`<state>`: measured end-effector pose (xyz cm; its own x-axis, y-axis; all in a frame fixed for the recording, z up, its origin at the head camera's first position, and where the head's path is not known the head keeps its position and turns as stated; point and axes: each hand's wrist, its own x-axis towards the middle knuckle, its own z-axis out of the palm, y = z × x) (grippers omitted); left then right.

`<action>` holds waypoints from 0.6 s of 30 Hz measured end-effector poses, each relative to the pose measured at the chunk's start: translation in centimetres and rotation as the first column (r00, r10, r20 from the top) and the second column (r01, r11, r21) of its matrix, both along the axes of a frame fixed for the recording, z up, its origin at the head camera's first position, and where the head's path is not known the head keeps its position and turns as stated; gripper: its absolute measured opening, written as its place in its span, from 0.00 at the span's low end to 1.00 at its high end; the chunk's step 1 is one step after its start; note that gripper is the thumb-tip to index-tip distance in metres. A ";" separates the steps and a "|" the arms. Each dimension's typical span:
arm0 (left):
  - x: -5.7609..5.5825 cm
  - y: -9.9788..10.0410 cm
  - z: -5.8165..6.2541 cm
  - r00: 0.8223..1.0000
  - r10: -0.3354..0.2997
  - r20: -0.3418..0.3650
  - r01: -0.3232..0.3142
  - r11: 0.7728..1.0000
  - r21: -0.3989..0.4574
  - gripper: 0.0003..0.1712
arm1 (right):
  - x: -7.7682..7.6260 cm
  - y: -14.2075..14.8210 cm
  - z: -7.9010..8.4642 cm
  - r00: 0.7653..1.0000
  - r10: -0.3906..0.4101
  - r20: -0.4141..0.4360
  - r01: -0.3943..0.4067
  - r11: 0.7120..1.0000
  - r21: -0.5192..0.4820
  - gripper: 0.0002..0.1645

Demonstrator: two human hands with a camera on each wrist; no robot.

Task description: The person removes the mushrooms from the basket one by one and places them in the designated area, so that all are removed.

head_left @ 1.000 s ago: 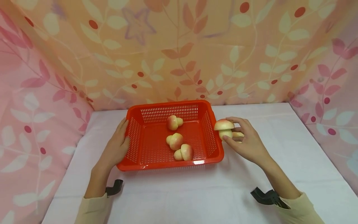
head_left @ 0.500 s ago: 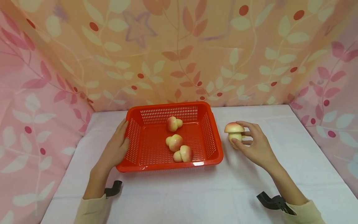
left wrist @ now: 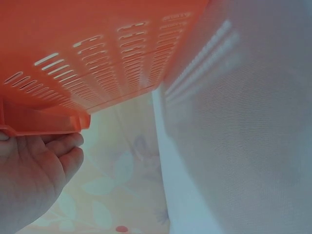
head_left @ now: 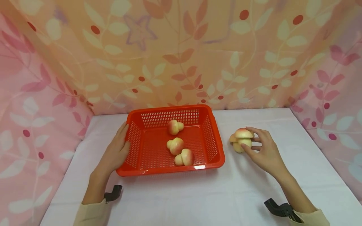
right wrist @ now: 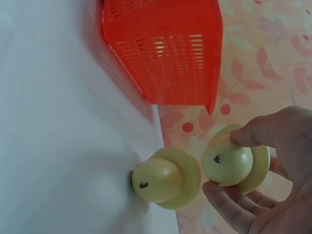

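My right hand [head_left: 266, 152] pinches a pale yellow toy mushroom with a pinkish cap [head_left: 244, 134] between thumb and fingers, right of the basket. Close beside it, a second toy mushroom [right wrist: 158, 180] stands on the table in the right wrist view. The held mushroom partly hides it in the head view. My left hand [head_left: 115, 153] rests against the left side of the red plastic basket [head_left: 169, 171], its fingers along the rim. Inside the basket lie three more toy mushrooms, one near the back [head_left: 172, 127], one in the middle [head_left: 176, 146] and one near the front [head_left: 186, 157].
A white cloth covers the table [head_left: 195, 201]. Patterned curtains, orange at the back [head_left: 181, 62] and pink at the sides [head_left: 42, 131], close in the table. A dark wrist mount [head_left: 282, 209] sits under each forearm.
My right hand has carried the held mushroom from the basket's right rim rightward, slightly toward me. The standing mushroom now shows left of it. My left hand stays on the basket.
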<state>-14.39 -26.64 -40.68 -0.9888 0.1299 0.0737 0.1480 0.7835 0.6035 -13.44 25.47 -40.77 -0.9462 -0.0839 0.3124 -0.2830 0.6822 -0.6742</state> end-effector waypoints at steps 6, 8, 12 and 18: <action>-0.1 0.2 -0.1 1.000 0.001 0.010 -0.001 1.000 0.002 0.40 | 0.1 1.1 -0.6 1.000 -0.027 -0.014 0.027 1.000 -0.008 0.40; 0.0 0.2 -0.1 1.000 -0.001 0.005 0.001 1.000 0.004 0.40 | 0.2 1.4 -0.8 0.999 -0.032 -0.008 0.031 0.999 -0.015 0.40; 0.1 0.2 -0.2 1.000 -0.001 -0.006 0.001 1.000 0.004 0.40 | 0.3 2.1 -1.0 0.999 -0.041 0.022 0.042 0.999 -0.026 0.41; -0.1 0.1 -0.1 1.000 0.001 -0.001 -0.001 1.000 0.004 0.40 | 0.4 3.2 -1.3 0.997 -0.068 0.024 0.068 0.997 -0.022 0.41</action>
<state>-14.44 -26.58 -40.80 -0.9888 0.1288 0.0750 0.1478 0.7815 0.6062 -13.09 28.62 -42.04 -0.9565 -0.0125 0.2916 -0.2209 0.6840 -0.6952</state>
